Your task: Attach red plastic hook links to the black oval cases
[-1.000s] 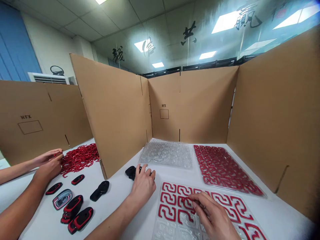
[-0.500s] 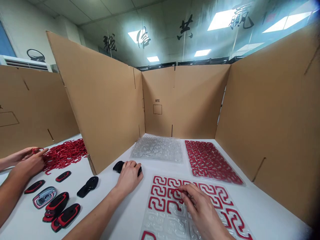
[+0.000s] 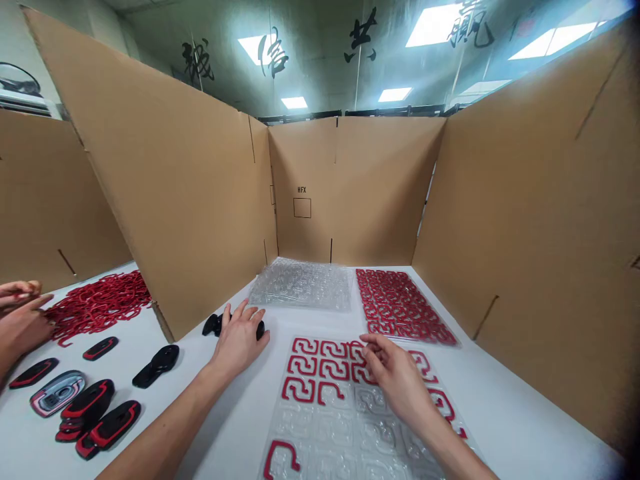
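My left hand (image 3: 241,339) lies palm down over black plastic parts (image 3: 212,325), with its fingers spread; the palm hides part of them. Over the clear moulded tray (image 3: 333,427), my right hand (image 3: 400,377) has thumb and index fingertip close together at a red curved strip (image 3: 355,345) in the top rows. The other fingers hide some cells behind them. Red curved strips fill the upper cells and some right-hand cells. A single red strip (image 3: 281,453) sits at the lower left, and several cells in the middle and bottom hold none.
A full tray of red strips (image 3: 400,303) lies at back right, beside stacked clear trays (image 3: 303,287). Cardboard walls (image 3: 357,193) enclose three sides. At left are a black part (image 3: 156,367), black-and-red parts (image 3: 116,425), a red strip pile (image 3: 100,303) and another person's hands (image 3: 25,327).
My right hand has moved up the tray to the top row. My left hand's fingers have spread and lifted from their curl over the black parts. The view has turned slightly right.
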Motion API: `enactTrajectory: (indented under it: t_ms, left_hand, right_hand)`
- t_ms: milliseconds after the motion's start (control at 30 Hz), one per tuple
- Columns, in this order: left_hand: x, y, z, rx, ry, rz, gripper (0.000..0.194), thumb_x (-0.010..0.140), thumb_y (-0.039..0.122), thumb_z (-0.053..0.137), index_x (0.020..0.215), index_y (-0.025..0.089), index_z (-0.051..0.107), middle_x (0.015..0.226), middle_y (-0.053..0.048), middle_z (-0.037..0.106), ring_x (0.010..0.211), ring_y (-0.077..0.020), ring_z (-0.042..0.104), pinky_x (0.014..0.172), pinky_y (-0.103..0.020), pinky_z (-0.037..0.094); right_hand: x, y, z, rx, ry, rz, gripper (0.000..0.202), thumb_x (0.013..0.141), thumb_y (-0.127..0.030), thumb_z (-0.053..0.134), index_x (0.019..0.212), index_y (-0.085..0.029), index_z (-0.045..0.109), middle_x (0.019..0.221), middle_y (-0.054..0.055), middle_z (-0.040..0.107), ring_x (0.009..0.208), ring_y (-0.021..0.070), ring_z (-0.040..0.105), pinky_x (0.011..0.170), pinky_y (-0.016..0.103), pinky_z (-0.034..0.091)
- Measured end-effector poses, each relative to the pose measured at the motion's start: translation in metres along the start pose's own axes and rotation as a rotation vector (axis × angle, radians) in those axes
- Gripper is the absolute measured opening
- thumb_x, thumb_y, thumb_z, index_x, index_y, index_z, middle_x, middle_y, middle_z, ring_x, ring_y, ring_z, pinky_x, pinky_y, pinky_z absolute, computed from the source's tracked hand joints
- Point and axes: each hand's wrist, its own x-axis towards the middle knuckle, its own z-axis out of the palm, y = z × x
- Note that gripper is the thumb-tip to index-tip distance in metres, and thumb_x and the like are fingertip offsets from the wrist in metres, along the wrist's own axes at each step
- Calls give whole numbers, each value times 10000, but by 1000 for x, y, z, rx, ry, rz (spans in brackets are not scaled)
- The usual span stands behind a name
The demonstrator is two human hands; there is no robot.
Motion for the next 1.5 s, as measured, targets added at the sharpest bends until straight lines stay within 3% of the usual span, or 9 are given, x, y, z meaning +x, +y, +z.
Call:
enactTrajectory:
  t_ms: [67, 167, 233, 333, 467, 633, 833, 1167, 1500]
  left_hand:
    - [-1, 7, -6, -69, 53, 30, 375, 847, 304, 509, 1160, 155, 653, 1241, -129, 655, 1355, -347, 373, 1149, -561, 118]
    - [-5, 32, -19, -309, 34, 83, 331, 883, 326, 472, 1097, 182, 679, 1154, -103, 697, 1176, -282, 558, 1062, -424, 352]
    - [-9, 57, -27, -553, -77, 115, 336, 913, 340, 419, 1020, 197, 704, 1044, -67, 731, 975, -228, 645, 918, -337, 455]
    - [-11, 95, -31, -905, -254, 123, 411, 931, 395, 372, 864, 185, 719, 828, -36, 730, 787, -194, 636, 739, -277, 474]
    - [-9, 121, -19, -1326, -445, -6, 333, 797, 449, 602, 866, 140, 705, 750, -44, 712, 648, -161, 596, 628, -260, 454]
    - [-12, 114, -6, -1603, -449, -200, 364, 649, 473, 760, 752, 141, 649, 625, -10, 663, 552, -125, 575, 583, -245, 436]
    - [-13, 105, -9, -1642, -442, -281, 390, 624, 477, 790, 743, 145, 623, 608, -4, 668, 510, -115, 585, 522, -227, 427]
    - [-14, 109, -15, -1664, -418, -323, 393, 584, 466, 813, 713, 140, 637, 622, -13, 687, 538, -119, 615, 540, -225, 459]
    - [-14, 108, -11, -1675, -406, -331, 394, 573, 461, 818, 712, 135, 646, 627, -13, 688, 536, -117, 614, 545, -226, 468]
  right_hand:
    - [8, 1, -11, 3, 35, 63, 333, 796, -375, 533, 1010, -159, 670, 730, 28, 682, 643, 188, 614, 592, 280, 457]
    - [12, -3, -17, 32, -12, 128, 317, 777, -355, 521, 972, -149, 662, 634, -3, 629, 552, 167, 559, 517, 262, 418]
    - [9, -9, -12, 71, -100, 125, 289, 758, -360, 545, 916, -153, 670, 594, -19, 604, 502, 148, 533, 482, 250, 408]
    - [1, -17, 0, 231, -240, 118, 279, 745, -407, 607, 868, -162, 662, 586, -30, 594, 500, 134, 539, 492, 243, 425]
    - [-5, -17, 11, 458, -286, 122, 389, 715, -503, 687, 905, -167, 639, 596, -34, 590, 508, 129, 540, 513, 250, 442]
    - [-10, -16, 18, 548, -239, 115, 478, 729, -580, 691, 960, -165, 644, 657, -2, 621, 580, 154, 587, 529, 258, 477]
    - [-15, -14, 26, 506, -253, 128, 526, 735, -652, 648, 949, -171, 662, 671, 6, 621, 561, 154, 589, 512, 263, 482]
    - [-19, -18, 26, 483, -223, 120, 371, 759, -453, 674, 990, -166, 631, 697, -7, 595, 586, 147, 565, 524, 256, 459]
    - [-22, -23, 25, 302, -210, 9, 310, 801, -313, 577, 1063, -157, 631, 812, 38, 652, 744, 188, 626, 688, 291, 506]
